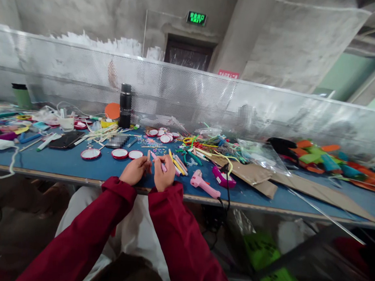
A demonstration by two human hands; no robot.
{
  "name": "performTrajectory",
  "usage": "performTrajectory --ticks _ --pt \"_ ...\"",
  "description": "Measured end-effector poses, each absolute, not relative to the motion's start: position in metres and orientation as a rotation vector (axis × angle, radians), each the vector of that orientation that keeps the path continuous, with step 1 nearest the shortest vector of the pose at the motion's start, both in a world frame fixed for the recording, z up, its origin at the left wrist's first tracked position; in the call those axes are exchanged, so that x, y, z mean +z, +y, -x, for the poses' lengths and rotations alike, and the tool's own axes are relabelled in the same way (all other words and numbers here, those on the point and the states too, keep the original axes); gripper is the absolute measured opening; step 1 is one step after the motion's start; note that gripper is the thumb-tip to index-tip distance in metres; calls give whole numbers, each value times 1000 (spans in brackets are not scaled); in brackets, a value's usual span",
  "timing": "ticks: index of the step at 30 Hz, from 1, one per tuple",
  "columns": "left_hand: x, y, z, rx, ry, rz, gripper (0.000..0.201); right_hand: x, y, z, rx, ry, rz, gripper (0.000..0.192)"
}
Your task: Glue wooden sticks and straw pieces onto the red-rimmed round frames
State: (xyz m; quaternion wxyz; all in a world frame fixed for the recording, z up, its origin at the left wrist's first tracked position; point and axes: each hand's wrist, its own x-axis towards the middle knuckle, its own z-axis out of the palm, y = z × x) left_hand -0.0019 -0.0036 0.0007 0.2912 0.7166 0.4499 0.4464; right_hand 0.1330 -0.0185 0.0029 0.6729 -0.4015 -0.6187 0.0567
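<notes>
From the head camera I look down on a long blue tabletop (75, 164) that runs across the whole picture, its near edge just past my knees. My left hand (135, 170) and right hand (164, 173) sit close together at the near edge, about midway along it, both in dark red sleeves. The right hand is curled around a thin pink stick (158, 160), pinching it between the fingertips; the left hand is closed too, its fingers meeting the stick's far end, though I cannot tell how firmly it holds.

Just right of my hands a pink glue gun (204, 184) lies on its side near the edge, its black cord dropping over the edge. Beyond the hands lie loose coloured sticks (179, 163), and further left a row of small red-rimmed round lids (119, 153). A black flask (125, 105) stands upright toward the far edge. A black phone (66, 139) lies flat toward the left end. Sheets of brown cardboard (301, 184) spread over the right half, with a clear plastic bag (261, 155) partly on them, and a heap of orange and green pieces (325, 158) near the far right corner.

Along the far edge stands a perforated metal screen (210, 99). Behind it the room is bare grey concrete, with a dark doorway (188, 54) and a lit green exit sign (196, 18) above it.
</notes>
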Motion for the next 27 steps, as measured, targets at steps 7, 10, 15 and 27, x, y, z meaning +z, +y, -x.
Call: performTrajectory --ticks 7,10,15,27 --pt "2 -4 2 1197 1200 -1915 25 3 -19 -133 122 -1407 890 16" --pt "1 -4 2 1187 1194 -1943 25 3 -18 -133 122 -1397 895 16" --pt "0 -2 3 1181 1180 -1942 24 2 -18 -132 118 -1397 893 16" --pt "-1 -1 3 1195 1164 -1943 26 0 -16 -133 114 -1411 883 17"
